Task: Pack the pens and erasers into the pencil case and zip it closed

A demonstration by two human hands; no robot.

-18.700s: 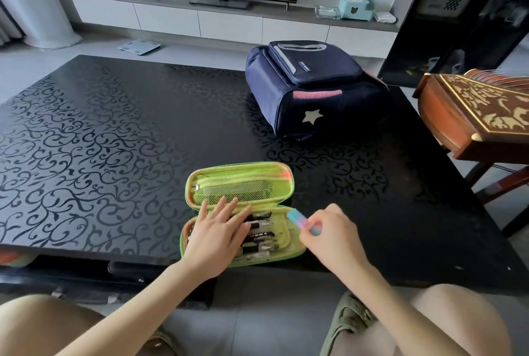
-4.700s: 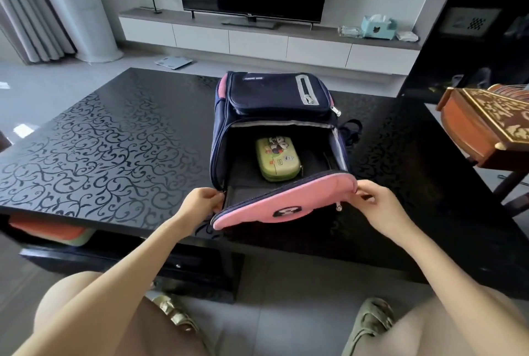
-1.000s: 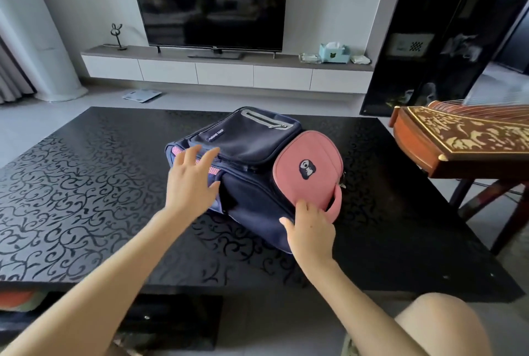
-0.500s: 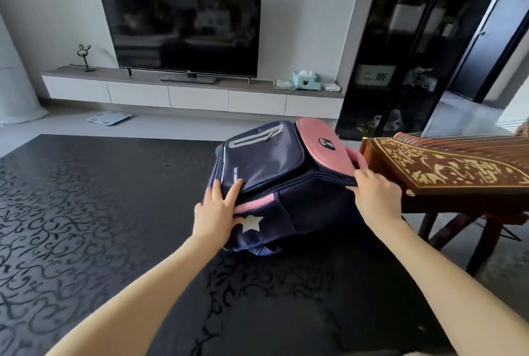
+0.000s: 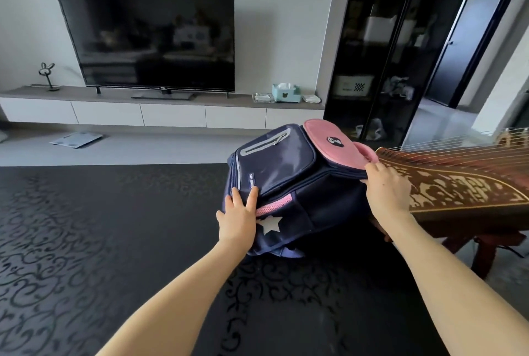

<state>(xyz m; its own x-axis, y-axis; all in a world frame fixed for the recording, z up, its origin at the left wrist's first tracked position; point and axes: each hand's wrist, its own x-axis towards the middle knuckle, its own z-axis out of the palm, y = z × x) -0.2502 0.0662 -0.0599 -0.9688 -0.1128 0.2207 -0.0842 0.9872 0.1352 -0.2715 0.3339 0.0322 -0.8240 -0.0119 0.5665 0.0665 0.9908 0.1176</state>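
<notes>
A navy backpack (image 5: pixel 289 181) with a pink top flap (image 5: pixel 332 141) and a white star lies closed on the far right of the black table (image 5: pixel 86 241). My left hand (image 5: pixel 239 218) presses flat against the bag's near left side, fingers spread. My right hand (image 5: pixel 385 186) grips the bag's right top edge just under the pink flap. The green pencil case, the pens and the erasers are out of sight.
A carved wooden zither (image 5: pixel 458 186) on a stand sits right beside the bag, touching distance from my right hand. Beyond the table are a TV (image 5: pixel 148 37) on a low white cabinet (image 5: pixel 143 112), a scale on the floor and a dark glass cabinet (image 5: pixel 380 49).
The pencil case went into the backpack and the flap was shut. Since a second ago the bag has slid right and away, toward the zither; my right hand moved to its right edge.
</notes>
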